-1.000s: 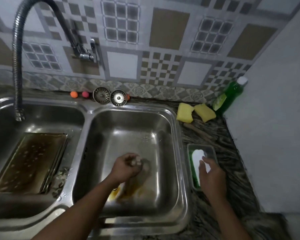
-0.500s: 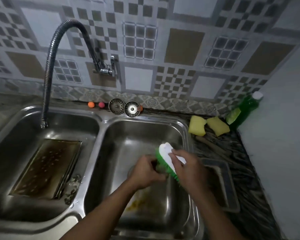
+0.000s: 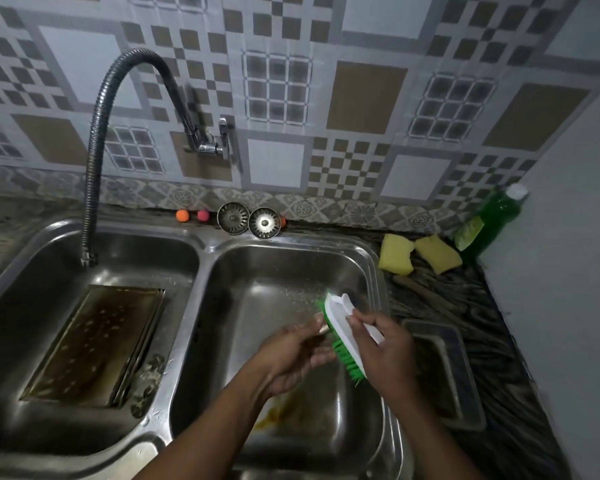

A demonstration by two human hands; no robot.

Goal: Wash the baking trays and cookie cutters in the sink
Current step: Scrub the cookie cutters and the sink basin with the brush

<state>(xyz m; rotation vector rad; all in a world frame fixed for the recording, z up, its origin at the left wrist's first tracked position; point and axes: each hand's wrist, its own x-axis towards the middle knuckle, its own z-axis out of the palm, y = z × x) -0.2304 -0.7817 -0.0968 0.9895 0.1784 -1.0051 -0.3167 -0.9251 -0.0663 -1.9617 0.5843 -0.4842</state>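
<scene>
Over the right basin [image 3: 284, 271] of the sink I hold both hands close together, so that drips and scum fall onto the steel and not the counter. My right hand [image 3: 387, 351] is wrapped round the white back of the brush [image 3: 338, 315], with the green bristles turned toward my left hand [image 3: 288, 355]. Its fingers curl about a small cookie cutter [image 3: 323, 330]. Most of it is hidden, so I judge its kind from the task. Holding it against the bristles lets me scrub its edges. The baking tray [image 3: 94, 344], brown with grease, lies flat in the left basin near the tap hose [image 3: 94, 161], I judge awaiting its turn. Two sponges [image 3: 395, 254] and the soap bottle [image 3: 489, 223] sit on the counter within reach.
</scene>
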